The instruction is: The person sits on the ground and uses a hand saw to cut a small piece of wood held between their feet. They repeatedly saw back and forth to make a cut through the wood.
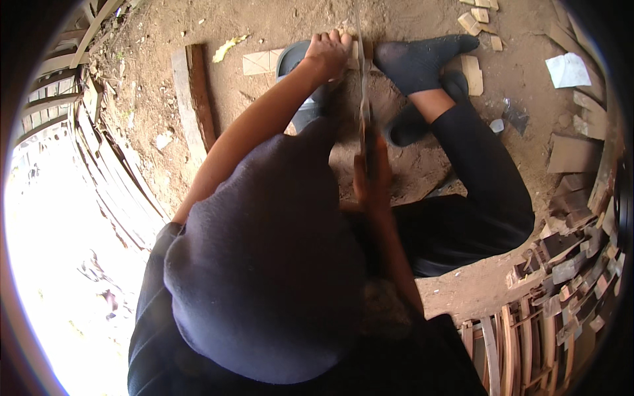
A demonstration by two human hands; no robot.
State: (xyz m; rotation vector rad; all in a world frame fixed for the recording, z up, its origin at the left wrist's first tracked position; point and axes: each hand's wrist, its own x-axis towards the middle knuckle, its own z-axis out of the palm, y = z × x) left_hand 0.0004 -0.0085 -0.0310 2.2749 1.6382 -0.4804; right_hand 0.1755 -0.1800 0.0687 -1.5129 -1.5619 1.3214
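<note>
A light wooden board [263,62] with lines marked on it lies crosswise on the ground. My left hand [330,54] bends its fingers over the board and holds it down, beside a dark slipper [290,63]. In my right hand [374,173], slightly blurred, is the handle of a handsaw [362,79]. The saw's thin blade shows edge-on and points away from me, crossing the board just right of my left hand. My black-socked right foot [419,63] is at the board's right end. Dark grey cloth [264,264] hides much of the lower middle.
A loose black slipper [408,125] lies below my right foot. To the left is a thick plank [191,96] on the dirt floor. Small wood offcuts [470,24] lie at the top right. Stacked wood pieces [568,270] line the right edge.
</note>
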